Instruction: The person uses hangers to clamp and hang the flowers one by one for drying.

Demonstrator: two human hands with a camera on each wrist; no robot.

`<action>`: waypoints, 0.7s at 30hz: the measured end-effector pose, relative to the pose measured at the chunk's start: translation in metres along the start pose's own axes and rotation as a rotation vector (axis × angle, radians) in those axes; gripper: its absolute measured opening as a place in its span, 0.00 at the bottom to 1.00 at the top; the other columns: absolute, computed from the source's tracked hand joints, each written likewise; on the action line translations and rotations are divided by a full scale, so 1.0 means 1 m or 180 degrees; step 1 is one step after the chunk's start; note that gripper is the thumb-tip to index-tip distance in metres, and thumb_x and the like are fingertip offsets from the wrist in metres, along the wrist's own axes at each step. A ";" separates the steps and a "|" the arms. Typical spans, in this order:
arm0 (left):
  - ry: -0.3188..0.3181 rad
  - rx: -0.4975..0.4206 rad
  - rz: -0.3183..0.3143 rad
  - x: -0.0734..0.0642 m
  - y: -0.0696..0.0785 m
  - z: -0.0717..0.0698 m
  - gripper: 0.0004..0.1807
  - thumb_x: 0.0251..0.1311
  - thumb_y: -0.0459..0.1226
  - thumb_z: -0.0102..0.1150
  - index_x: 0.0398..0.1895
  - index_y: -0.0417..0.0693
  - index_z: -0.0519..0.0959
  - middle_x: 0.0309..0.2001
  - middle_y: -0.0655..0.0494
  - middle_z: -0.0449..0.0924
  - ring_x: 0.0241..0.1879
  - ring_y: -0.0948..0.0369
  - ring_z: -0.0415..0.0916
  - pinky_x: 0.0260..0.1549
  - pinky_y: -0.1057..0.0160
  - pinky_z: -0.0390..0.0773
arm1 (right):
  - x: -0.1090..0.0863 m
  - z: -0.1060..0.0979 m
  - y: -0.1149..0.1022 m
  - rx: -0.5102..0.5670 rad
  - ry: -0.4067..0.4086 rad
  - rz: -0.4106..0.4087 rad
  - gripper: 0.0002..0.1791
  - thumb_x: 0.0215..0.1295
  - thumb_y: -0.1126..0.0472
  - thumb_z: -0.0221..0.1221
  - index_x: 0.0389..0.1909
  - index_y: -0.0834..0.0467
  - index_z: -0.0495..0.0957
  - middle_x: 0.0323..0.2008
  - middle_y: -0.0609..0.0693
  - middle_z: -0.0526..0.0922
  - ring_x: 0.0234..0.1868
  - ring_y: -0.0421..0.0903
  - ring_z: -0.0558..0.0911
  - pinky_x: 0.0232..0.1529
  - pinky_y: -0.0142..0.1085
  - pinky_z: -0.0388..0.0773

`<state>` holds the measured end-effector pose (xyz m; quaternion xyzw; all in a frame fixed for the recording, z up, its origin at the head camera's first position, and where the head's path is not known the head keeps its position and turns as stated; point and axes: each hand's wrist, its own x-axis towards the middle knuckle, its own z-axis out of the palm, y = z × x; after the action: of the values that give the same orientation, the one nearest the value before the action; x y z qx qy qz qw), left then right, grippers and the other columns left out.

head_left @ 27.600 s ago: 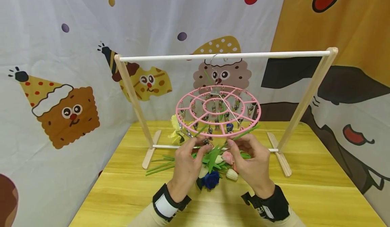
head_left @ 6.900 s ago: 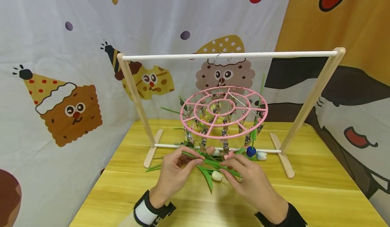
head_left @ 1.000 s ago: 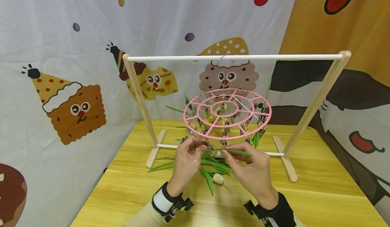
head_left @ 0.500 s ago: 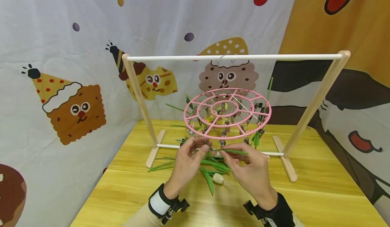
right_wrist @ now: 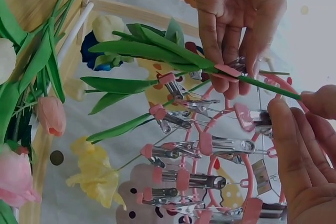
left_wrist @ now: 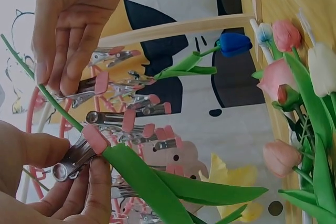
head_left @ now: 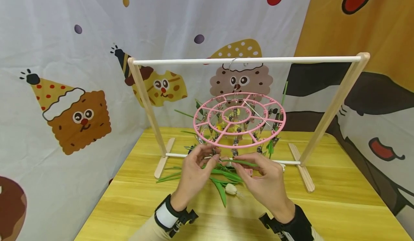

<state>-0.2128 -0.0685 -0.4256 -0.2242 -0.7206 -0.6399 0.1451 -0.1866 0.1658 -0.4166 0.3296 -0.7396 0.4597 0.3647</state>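
Wooden stand (head_left: 335,108), a pink rack (head_left: 222,133) hung from its bar (head_left: 184,61). At the rack's near rim, right hand (head_left: 266,183) and left hand (head_left: 195,174) pinch, respectively, a green stem (left_wrist: 60,107) and the metal clip (left_wrist: 79,156) closing round it. Too shallow a bite could let the stem drop.

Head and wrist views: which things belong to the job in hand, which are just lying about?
In the job:
left hand, holding a metal clip
right hand, pinching a green stem
pink rack, hung from the stand
blue tulip, hanging from the rack
loose flowers on the table, probably next

Just there:
printed backdrop, scenery
wrist straps, worn gear
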 end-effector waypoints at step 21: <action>0.0285 0.0113 -0.0069 0.013 -0.009 -0.019 0.16 0.84 0.32 0.68 0.69 0.43 0.85 0.62 0.43 0.94 0.62 0.42 0.93 0.59 0.66 0.94 | -0.018 0.002 0.017 0.0086 -0.0266 -0.0046 0.25 0.60 0.81 0.80 0.52 0.51 0.93 0.40 0.48 0.96 0.37 0.37 0.93 0.40 0.23 0.88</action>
<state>-0.2295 -0.0858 -0.4241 -0.1850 -0.7270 -0.6379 0.1742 -0.1914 0.1729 -0.4396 0.3588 -0.7455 0.4529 0.3324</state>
